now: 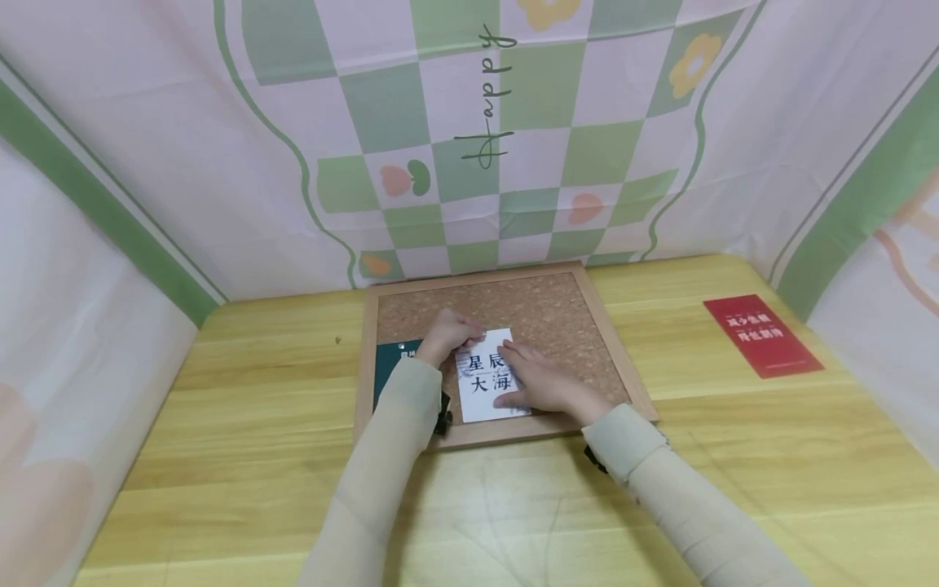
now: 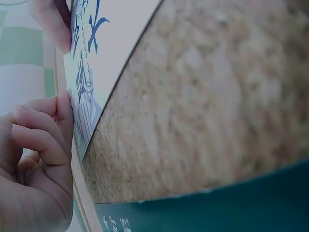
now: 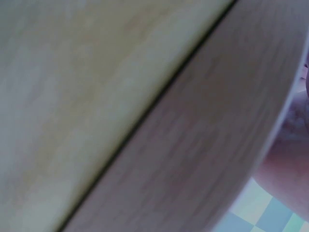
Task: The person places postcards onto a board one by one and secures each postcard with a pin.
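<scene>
A white card (image 1: pixel 484 399) with dark blue characters lies against the framed cork board (image 1: pixel 565 318). My left hand (image 1: pixel 449 330) is at the card's upper left edge, its fingers bent. In the left wrist view the left hand's (image 2: pixel 38 154) index fingertip and thumb come together at the card's face (image 2: pixel 118 24); anything between them is hidden. Across the card's right side my right hand (image 1: pixel 539 379) rests with its fingers extended. Left of the white card, a dark green card (image 1: pixel 389 363) with a small pale dot near its top is partly covered by the left arm.
A red card (image 1: pixel 763 336) with white characters lies on the wooden table (image 1: pixel 257 456), right of the board. A checkered cloth (image 1: pixel 455 106) hangs behind, and cloth also borders both sides. The right wrist view mostly shows the board's wooden frame (image 3: pixel 193 130).
</scene>
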The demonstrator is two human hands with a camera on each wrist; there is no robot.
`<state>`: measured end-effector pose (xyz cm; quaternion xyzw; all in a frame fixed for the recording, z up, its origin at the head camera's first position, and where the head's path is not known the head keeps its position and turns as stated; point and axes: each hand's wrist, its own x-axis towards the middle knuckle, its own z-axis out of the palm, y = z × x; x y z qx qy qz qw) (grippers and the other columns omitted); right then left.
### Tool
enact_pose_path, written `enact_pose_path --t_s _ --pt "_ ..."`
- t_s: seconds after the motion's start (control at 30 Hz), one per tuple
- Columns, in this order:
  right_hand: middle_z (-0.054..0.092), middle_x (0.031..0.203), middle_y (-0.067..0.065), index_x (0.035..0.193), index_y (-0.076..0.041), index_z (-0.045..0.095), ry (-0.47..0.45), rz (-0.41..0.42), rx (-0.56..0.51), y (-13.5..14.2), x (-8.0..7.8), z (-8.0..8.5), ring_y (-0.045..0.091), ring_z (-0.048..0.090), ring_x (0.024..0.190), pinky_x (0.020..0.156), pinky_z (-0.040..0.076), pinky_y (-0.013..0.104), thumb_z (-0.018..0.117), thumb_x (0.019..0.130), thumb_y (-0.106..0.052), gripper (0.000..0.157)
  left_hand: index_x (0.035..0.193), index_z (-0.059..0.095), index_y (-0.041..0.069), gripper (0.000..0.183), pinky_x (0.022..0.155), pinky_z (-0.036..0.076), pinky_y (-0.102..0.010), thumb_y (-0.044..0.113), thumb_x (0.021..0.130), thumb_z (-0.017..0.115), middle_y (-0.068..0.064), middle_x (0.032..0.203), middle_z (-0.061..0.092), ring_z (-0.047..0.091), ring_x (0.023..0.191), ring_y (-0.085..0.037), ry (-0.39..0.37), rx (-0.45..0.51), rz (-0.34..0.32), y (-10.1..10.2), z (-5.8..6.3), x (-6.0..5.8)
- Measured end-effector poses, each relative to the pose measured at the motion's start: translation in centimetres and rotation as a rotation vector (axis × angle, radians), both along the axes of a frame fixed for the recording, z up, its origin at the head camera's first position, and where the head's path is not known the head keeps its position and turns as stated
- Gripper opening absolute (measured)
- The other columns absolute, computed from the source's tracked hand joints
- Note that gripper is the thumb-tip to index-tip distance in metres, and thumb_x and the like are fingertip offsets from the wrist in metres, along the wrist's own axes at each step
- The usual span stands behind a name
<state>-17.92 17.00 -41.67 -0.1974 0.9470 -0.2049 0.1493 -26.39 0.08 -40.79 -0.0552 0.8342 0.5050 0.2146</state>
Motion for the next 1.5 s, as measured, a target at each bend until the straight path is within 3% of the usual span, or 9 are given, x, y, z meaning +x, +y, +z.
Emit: enact_pose_path --t_s 0.8,1.0,1.23,1.5 --pt "0.018 0.158 0.022 0.149 0.000 0.024 -0.001 -0.002 -0.010 -0.09 0.02 0.02 0.041 0.020 0.145 0.116 0.022 0.057 0.068 0.082 -0.047 0.093 0.108 0.072 0.008 0.021 0.049 0.031 -0.019 0.016 0.089 0.066 0.003 0.058 0.055 0.040 0.049 -0.007 -0.014 -0.023 -0.004 -0.11 0.33 0.13" --pt "0.018 0.158 0.021 0.149 0.000 0.024 -0.003 -0.003 -0.005 -0.08 0.05 0.10 0.040 0.020 0.145 0.116 0.022 0.057 0.068 0.082 -0.047 0.093 0.100 0.074 0.003 0.019 0.051 0.038 -0.016 0.017 0.090 0.065 0.003 0.060 0.057 0.048 0.052 -0.006 -0.012 0.013 -0.012 -0.42 0.35 0.28" --pt "0.017 0.158 0.021 0.150 -0.001 0.023 -0.007 -0.001 -0.008 -0.11 0.14 -0.08 0.040 0.020 0.145 0.116 0.021 0.057 0.068 0.082 -0.048 0.094 0.093 0.072 -0.001 0.018 0.050 0.048 -0.013 0.016 0.090 0.065 0.001 0.061 0.062 0.058 0.050 -0.005 -0.061 0.062 0.014 -0.71 -0.05 0.02" --pt "0.017 0.158 0.021 0.150 -0.001 0.023 0.006 -0.003 0.000 -0.06 0.03 -0.23 0.040 0.020 0.145 0.116 0.022 0.057 0.068 0.082 -0.048 0.094 0.092 0.072 -0.001 0.018 0.049 0.048 -0.012 0.016 0.089 0.066 0.000 0.060 0.062 0.059 0.049 -0.005 -0.070 0.062 0.050 -0.35 -0.36 -0.35"
